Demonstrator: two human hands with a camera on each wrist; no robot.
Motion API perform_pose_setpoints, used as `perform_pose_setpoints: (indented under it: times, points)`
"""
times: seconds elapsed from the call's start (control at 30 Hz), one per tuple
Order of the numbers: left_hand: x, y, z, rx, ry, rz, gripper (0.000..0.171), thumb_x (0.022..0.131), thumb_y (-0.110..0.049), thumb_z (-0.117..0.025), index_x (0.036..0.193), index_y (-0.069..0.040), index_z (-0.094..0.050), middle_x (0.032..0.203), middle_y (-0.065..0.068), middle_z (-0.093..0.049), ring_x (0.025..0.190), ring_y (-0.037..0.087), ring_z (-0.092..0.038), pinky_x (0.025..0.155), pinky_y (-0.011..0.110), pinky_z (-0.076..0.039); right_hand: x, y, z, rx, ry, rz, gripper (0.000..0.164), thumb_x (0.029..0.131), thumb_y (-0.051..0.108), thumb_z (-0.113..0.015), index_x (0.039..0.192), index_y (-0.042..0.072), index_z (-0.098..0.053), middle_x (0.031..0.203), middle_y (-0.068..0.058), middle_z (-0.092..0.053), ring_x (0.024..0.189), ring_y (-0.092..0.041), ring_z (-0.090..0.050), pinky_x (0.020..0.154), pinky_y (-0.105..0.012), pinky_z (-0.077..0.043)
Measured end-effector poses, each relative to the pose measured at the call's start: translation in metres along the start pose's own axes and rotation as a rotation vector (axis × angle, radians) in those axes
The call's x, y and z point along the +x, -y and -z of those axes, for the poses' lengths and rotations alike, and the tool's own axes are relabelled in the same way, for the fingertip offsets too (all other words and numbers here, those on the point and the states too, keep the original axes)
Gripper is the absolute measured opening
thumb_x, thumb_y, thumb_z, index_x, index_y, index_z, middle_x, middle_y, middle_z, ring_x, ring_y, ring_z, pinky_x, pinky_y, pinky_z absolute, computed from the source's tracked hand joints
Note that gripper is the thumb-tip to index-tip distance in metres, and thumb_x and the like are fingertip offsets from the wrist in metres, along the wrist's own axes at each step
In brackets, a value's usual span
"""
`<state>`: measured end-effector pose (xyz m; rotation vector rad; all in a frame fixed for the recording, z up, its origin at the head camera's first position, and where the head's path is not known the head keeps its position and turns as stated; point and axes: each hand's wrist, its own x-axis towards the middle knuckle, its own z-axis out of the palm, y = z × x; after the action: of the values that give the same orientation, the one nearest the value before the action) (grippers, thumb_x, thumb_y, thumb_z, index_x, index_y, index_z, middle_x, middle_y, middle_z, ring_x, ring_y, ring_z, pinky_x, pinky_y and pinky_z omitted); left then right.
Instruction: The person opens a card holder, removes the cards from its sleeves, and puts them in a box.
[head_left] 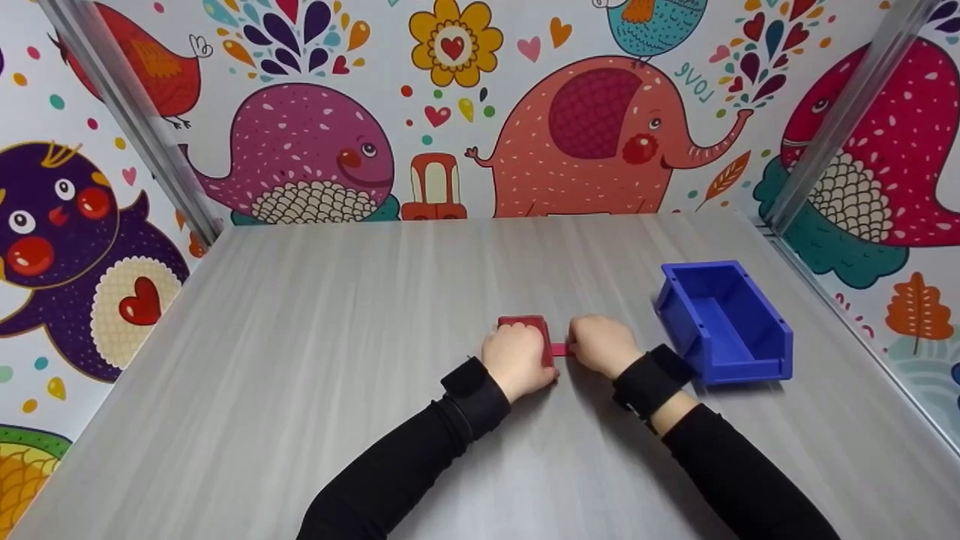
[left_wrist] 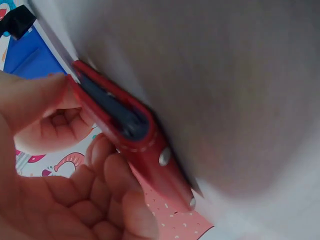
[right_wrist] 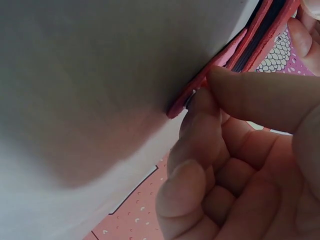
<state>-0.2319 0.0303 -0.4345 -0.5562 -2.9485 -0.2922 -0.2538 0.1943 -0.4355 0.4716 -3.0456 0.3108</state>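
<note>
A small red leather case (head_left: 523, 321) lies on the table, with my left hand (head_left: 517, 361) over it, gripping it. In the left wrist view the case (left_wrist: 152, 162) shows stitching, metal rivets and a dark slot along its edge; what is inside cannot be told. A narrow red strap (head_left: 559, 349) reaches out from the case's right side. My right hand (head_left: 604, 345) pinches the strap's end between thumb and forefinger. Seen from the right wrist, the strap (right_wrist: 227, 54) bears a metal snap (right_wrist: 190, 99) partly covered by the fingertips.
To the right of my right hand stands an open blue plastic bin (head_left: 724, 322). The pale wood-grain table (head_left: 337, 322) extends around both hands. Cartoon-printed panels (head_left: 450, 135) rise behind it and at the sides, with metal posts (head_left: 142, 127) at the corners.
</note>
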Motion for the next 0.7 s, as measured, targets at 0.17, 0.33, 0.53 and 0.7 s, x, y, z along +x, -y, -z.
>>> perform_pose_setpoints:
  times: [0.17,0.33,0.53,0.7]
  points:
    - [-0.0021,-0.0008,0.0004,0.013,-0.022,-0.008,0.050,0.068,-0.051,-0.083,0.088,-0.008,-0.068,0.085,0.009,-0.066,0.081,0.030,-0.065,0.063,0.044,-0.053,0.0010,0.0002,0.0003,-0.001,0.003,-0.008,0.007,0.081,0.010,-0.073,0.077,0.009,-0.067,0.075,-0.008,-0.065,0.071,-0.030,-0.063,0.060,-0.047,-0.051]
    - [-0.0031,-0.0003,0.0007,0.012,-0.044,-0.021,0.049,0.068,-0.050,-0.083,0.086,-0.008,-0.067,0.083,0.009,-0.066,0.079,0.030,-0.066,0.064,0.044,-0.053,0.0020,0.0001,0.0002,-0.008,0.013,-0.015,0.007,0.081,0.010,-0.073,0.077,0.010,-0.067,0.075,-0.008,-0.065,0.071,-0.029,-0.063,0.059,-0.047,-0.051]
    - [-0.0017,-0.0002,-0.0006,0.001,-0.043,-0.016,0.049,0.070,-0.049,-0.082,0.090,-0.007,-0.066,0.085,0.009,-0.066,0.082,0.030,-0.066,0.066,0.044,-0.053,0.0023,-0.0006,0.0000,-0.005,0.013,-0.012,0.007,0.081,0.011,-0.072,0.077,0.010,-0.067,0.075,-0.008,-0.065,0.071,-0.029,-0.063,0.060,-0.047,-0.051]
    - [-0.0014,0.0003,-0.0028,-0.009,-0.056,-0.014,0.047,0.070,-0.048,-0.082,0.088,-0.008,-0.065,0.083,0.008,-0.065,0.081,0.030,-0.066,0.065,0.044,-0.053,0.0015,-0.0005,-0.0001,0.000,0.003,-0.005,0.006,0.081,0.010,-0.072,0.078,0.009,-0.067,0.076,-0.009,-0.065,0.072,-0.030,-0.064,0.061,-0.048,-0.052]
